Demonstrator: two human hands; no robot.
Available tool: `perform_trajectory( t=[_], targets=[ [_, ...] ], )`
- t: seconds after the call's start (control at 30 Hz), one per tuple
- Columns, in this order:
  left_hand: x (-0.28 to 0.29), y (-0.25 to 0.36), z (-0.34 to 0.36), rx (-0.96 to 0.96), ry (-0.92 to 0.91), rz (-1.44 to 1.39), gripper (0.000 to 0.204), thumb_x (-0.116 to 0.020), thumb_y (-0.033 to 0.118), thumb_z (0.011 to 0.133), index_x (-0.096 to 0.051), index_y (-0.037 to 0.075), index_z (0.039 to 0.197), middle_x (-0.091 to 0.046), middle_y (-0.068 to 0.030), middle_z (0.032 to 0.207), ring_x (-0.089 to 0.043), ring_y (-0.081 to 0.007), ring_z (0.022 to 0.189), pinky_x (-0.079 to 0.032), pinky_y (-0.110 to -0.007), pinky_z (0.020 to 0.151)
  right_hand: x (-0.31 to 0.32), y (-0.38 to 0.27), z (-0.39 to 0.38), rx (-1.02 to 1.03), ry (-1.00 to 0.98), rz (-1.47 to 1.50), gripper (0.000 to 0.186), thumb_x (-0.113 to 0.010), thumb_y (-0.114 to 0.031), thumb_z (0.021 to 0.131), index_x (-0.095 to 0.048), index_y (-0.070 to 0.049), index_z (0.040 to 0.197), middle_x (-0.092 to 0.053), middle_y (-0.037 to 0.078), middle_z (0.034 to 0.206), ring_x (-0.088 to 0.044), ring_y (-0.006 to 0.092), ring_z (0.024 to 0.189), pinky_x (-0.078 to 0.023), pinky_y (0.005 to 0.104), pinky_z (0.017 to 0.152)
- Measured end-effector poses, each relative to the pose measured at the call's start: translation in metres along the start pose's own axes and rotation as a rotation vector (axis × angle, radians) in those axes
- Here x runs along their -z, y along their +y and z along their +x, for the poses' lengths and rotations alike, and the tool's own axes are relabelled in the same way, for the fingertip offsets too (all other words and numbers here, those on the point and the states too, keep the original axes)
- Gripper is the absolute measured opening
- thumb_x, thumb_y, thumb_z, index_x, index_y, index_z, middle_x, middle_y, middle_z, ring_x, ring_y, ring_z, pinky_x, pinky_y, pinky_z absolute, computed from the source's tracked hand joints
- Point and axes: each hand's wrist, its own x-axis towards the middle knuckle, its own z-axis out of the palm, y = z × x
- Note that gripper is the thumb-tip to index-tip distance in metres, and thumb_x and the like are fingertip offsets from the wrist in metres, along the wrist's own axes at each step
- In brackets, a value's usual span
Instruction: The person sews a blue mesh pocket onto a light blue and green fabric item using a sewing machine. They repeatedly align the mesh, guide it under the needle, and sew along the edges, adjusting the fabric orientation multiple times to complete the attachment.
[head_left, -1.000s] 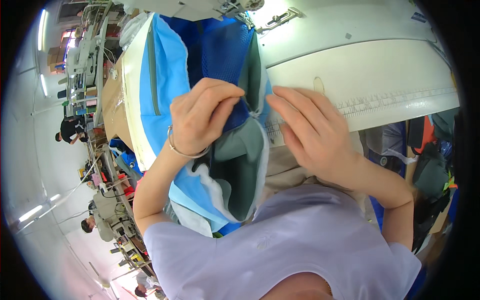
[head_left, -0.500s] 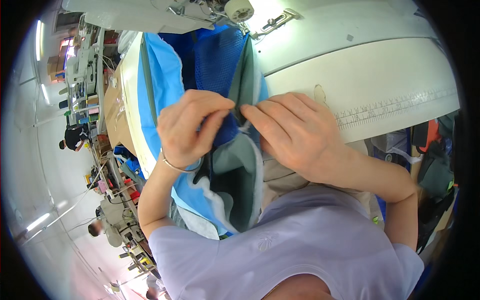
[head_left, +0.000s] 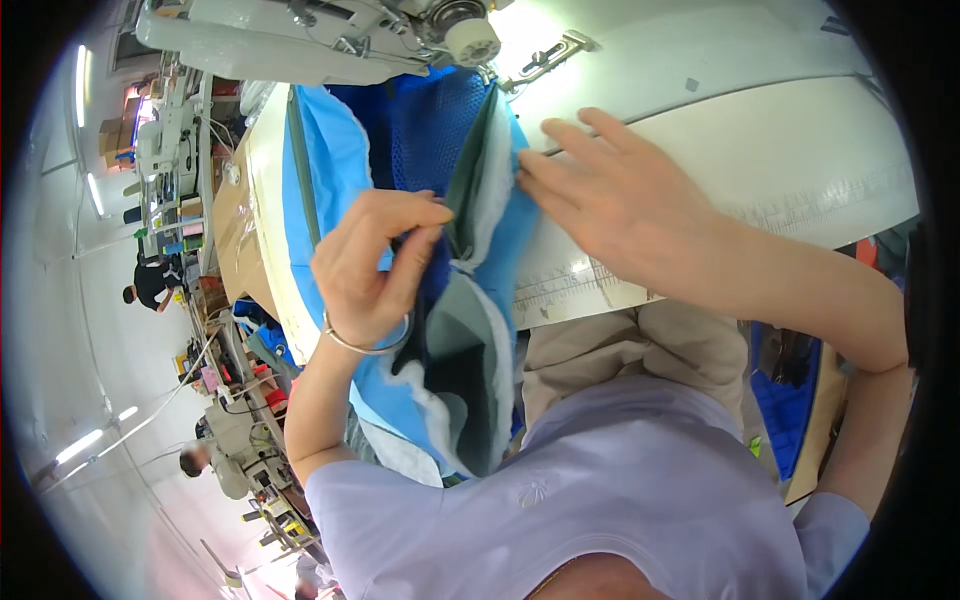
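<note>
- I have the soft, open piece of light-blue, grey-green and dark-blue mesh fabric (head_left: 465,310) mid-view, its long axis running from the white sewing machine (head_left: 330,45) down towards the person's beige trousers (head_left: 640,350).
- The left hand (head_left: 365,265) is over the middle of that length; its grip is narrow, thumb and forefinger pinching what looks like the fabric's inner edge (the exact fold is hidden from me by the fingertips).
- The right hand (head_left: 600,190) is off to the other side with its grip wide and nothing in it; its fingertips lie over or beside the light-blue outer edge, and I cannot tell whether they touch.
- What counts most, in my judgement, is the puckered white joint (head_left: 464,267): it lies just right of the left fingertips and closer to the person, so the left hand is the nearer one.
- The fabric's far end meets the machine near the slotted metal guide (head_left: 548,62); the white surface (head_left: 720,180) stretches away to the right.
</note>
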Motion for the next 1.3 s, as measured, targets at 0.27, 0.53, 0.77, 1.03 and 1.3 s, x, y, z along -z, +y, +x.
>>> perform_trajectory(
  t=[0.27,0.53,0.77,1.03,1.3],
  targets=[
    [-0.029,0.013,-0.011,0.1,-0.12,-0.1,0.018,-0.073,-0.008,0.082,-0.068,0.0,0.097,-0.072,-0.0137,0.095,-0.072,-0.0276,0.087,-0.056,-0.034,0.076,0.005,0.001,-0.009,-0.021,0.024,-0.05,0.033,-0.068,-0.013,0.082,-0.073,-0.002,0.113,-0.066,0.007,0.119,-0.056,0.0245,0.12,-0.042,0.041,0.11],
    [-0.051,0.01,-0.018,-0.087,-0.077,-0.009,0.021,-0.075,-0.004,0.081,-0.068,0.005,0.098,-0.074,-0.0086,0.096,-0.071,-0.026,0.086,-0.055,-0.035,0.077,0.004,0.004,-0.016,0.069,0.051,0.098,0.035,-0.068,-0.012,0.081,-0.071,0.001,0.113,-0.064,0.01,0.124,-0.055,0.0307,0.125,-0.045,0.0472,0.111],
    [-0.053,0.008,-0.022,-0.115,-0.096,-0.024,0.027,-0.074,0.0,0.078,-0.07,0.004,0.104,-0.072,-0.0105,0.104,-0.069,-0.0276,0.089,-0.054,-0.037,0.08,0.02,-0.01,-0.031,0.154,0.056,0.187,0.024,-0.07,-0.014,0.084,-0.075,0.001,0.102,-0.068,0.01,0.113,-0.059,0.0273,0.112,-0.047,0.0422,0.105],
    [-0.057,0.008,-0.029,-0.172,-0.116,0.007,0.033,-0.072,0.004,0.077,-0.07,0.004,0.11,-0.069,-0.0144,0.123,-0.066,-0.0297,0.099,-0.052,-0.041,0.086,0.024,-0.008,-0.032,0.157,0.016,0.205,0.029,-0.068,-0.012,0.086,-0.073,0.005,0.109,-0.067,0.013,0.116,-0.059,0.0292,0.113,-0.048,0.0435,0.105],
    [-0.058,-0.004,-0.023,-0.237,-0.172,-0.039,0.036,-0.069,0.009,0.076,-0.066,0.005,0.112,-0.067,-0.0123,0.135,-0.064,-0.0284,0.102,-0.05,-0.04,0.087,0.025,-0.001,-0.027,0.189,-0.045,0.253,0.039,-0.066,-0.011,0.077,-0.071,0.005,0.113,-0.067,0.015,0.121,-0.059,0.0322,0.118,-0.049,0.0471,0.106]
  ],
)
